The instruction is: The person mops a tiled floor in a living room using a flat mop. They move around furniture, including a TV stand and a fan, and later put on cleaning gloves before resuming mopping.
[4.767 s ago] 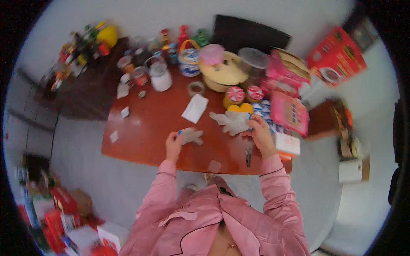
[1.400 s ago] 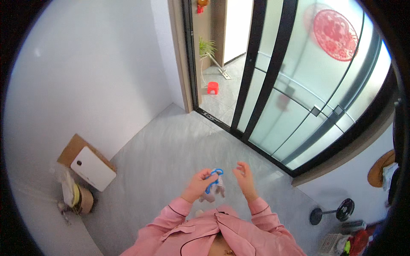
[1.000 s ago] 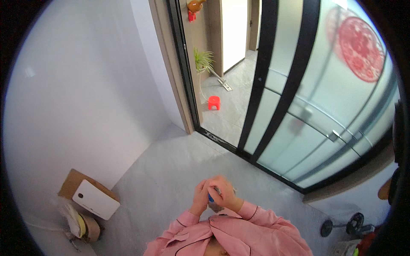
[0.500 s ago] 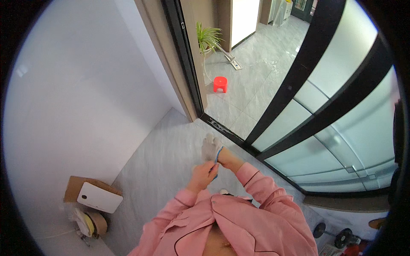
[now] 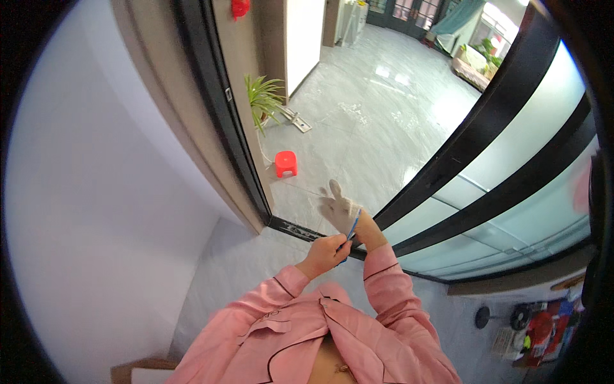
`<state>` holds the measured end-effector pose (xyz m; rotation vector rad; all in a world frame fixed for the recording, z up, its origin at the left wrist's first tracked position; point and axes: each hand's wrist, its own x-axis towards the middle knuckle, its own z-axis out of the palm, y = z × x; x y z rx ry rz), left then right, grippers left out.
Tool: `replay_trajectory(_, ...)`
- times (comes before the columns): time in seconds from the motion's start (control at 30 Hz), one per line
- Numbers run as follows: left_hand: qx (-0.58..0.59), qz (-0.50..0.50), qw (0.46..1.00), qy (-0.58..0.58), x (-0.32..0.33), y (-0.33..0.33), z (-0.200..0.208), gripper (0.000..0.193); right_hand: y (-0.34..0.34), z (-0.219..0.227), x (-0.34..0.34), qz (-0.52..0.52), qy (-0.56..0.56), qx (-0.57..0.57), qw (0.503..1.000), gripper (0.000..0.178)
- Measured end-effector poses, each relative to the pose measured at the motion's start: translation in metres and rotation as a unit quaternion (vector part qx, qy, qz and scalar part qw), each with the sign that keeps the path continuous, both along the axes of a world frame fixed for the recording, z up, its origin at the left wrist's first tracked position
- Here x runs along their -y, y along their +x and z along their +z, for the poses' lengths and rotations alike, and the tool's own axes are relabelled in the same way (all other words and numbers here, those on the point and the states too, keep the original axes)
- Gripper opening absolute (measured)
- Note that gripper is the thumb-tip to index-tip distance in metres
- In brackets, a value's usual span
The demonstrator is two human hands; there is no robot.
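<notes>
A pale grey-white knitted work glove with a blue-edged cuff covers my right hand. Its fingers are stretched out and spread, with nothing in them. Bare and closed, my left hand pinches the glove's cuff at the right wrist. Part of the cuff hides behind the left fingers. Both hands are close together in front of my body, seen above the dark sliding-door track.
Ahead is a doorway with a dark frame at left and frosted glass door panels at right. Beyond are a red stool and a potted plant. Dumbbells and assorted items lie at lower right; a cardboard box stands at lower left.
My view has tipped up toward the room past the doorway. Both hands have moved forward and slightly right, and the gloved fingers have spread. My left hand keeps hold of the cuff.
</notes>
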<state>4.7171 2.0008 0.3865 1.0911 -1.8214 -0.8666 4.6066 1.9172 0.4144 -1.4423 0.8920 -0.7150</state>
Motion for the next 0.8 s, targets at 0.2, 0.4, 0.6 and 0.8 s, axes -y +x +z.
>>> replay_trajectory(0.2,-0.005,-0.017,1.000,0.002,0.071,0.018,0.002,0.024,-0.005,-0.047,0.060,-0.106,0.067,0.071,0.990,0.026)
replay_trajectory(0.4,-0.004,-0.016,1.000,-0.006,0.166,0.040,0.006,0.026,0.051,-0.016,0.166,0.056,-0.545,-0.564,0.618,0.030)
replay_trajectory(0.6,0.061,-0.017,0.998,0.003,0.262,0.042,0.009,0.028,0.041,-0.060,0.245,0.029,-0.131,-0.031,0.990,0.035)
replay_trajectory(0.8,-0.040,0.008,0.992,0.115,0.327,0.020,-0.001,0.030,0.032,-0.028,0.319,0.065,0.356,0.579,0.731,0.042)
